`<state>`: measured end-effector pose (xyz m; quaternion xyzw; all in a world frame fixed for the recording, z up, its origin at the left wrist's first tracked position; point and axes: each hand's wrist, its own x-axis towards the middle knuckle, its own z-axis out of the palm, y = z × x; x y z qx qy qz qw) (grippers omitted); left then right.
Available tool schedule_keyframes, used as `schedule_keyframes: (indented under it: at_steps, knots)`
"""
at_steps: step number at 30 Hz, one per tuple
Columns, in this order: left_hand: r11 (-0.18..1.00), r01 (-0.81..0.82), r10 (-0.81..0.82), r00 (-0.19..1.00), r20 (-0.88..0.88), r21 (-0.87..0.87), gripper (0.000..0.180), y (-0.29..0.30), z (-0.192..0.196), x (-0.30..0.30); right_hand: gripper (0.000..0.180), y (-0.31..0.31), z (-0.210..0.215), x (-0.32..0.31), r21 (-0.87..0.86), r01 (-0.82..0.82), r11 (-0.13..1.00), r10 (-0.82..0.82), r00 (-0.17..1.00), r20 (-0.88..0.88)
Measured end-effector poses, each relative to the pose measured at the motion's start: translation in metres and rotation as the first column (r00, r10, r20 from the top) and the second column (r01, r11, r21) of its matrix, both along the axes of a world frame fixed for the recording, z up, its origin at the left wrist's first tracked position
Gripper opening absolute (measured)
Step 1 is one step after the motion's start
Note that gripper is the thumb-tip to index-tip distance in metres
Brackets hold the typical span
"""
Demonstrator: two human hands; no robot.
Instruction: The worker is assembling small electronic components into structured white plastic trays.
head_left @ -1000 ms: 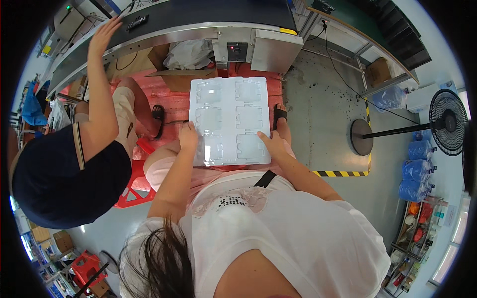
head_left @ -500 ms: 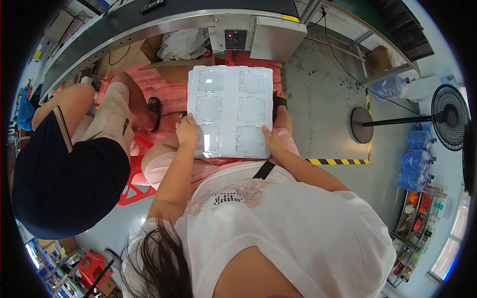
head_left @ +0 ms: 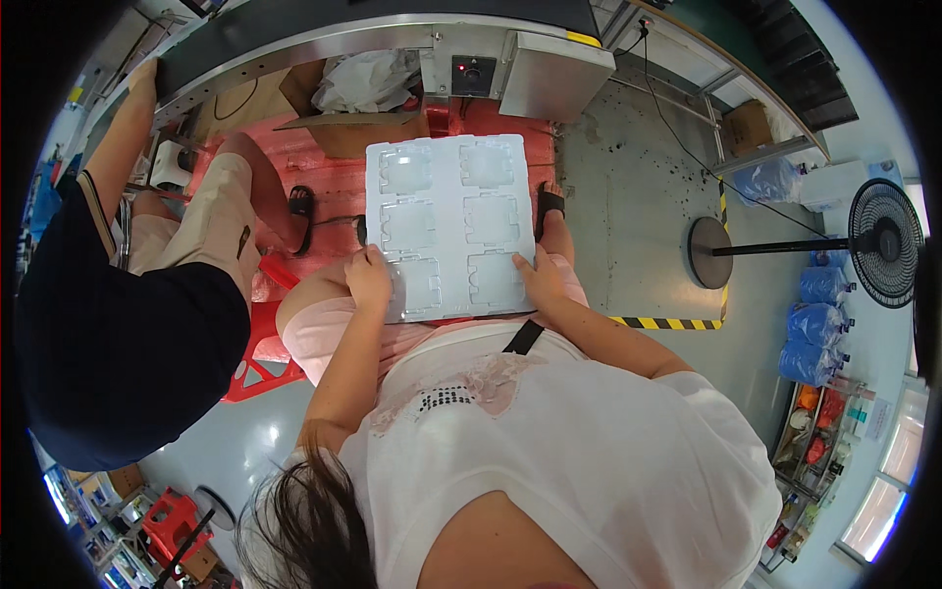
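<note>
Across my lap lies a whitish, see-through plastic blister tray [head_left: 448, 221] with several square pockets in two columns. My left hand [head_left: 367, 279] grips its left edge near the close corner, fingers folded over the rim. On the opposite side my right hand [head_left: 539, 278] holds the right edge, the fingertips resting on the tray's face beside a pocket. The pockets show nothing inside them. The undersides of both hands are hidden by the tray.
Ahead runs a black conveyor belt [head_left: 363, 22] with a metal control box [head_left: 556, 77]. Beneath it stands a cardboard box [head_left: 358, 134] with clear plastic bags. A co-worker in a dark shirt [head_left: 128, 344] sits at my left. A black fan [head_left: 885, 239] stands at right.
The tray has tilted slightly and shifted a little left, still between both hands. The co-worker's arm now reaches up to the conveyor's edge.
</note>
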<state>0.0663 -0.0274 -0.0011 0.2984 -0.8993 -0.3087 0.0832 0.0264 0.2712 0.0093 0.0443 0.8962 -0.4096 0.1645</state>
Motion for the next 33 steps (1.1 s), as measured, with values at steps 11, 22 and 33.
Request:
schedule_keyframes:
  at_steps: [11, 22, 33]
  knots:
    - [0.995, 0.071, -0.066, 0.995, -0.076, 0.064, 0.037, -0.010, 0.009, 0.000, 0.056, -0.046, 0.192, -0.132, 0.218, -0.819, 0.530, 0.771, 0.573, 0.278]
    - [0.989, 0.130, -0.125, 0.989, -0.080, 0.068, 0.034, -0.010, 0.006, 0.003, 0.073, -0.174, 0.277, -0.324, 0.438, 0.110, 0.892, 0.114, 0.884, -0.454]
    - [0.991, 0.099, -0.092, 0.992, -0.082, 0.094, 0.033, -0.016, 0.005, 0.003, 0.051, -0.175, 0.286, -0.278, 0.472, 0.039, 0.881, 0.398, 0.478, -0.783]
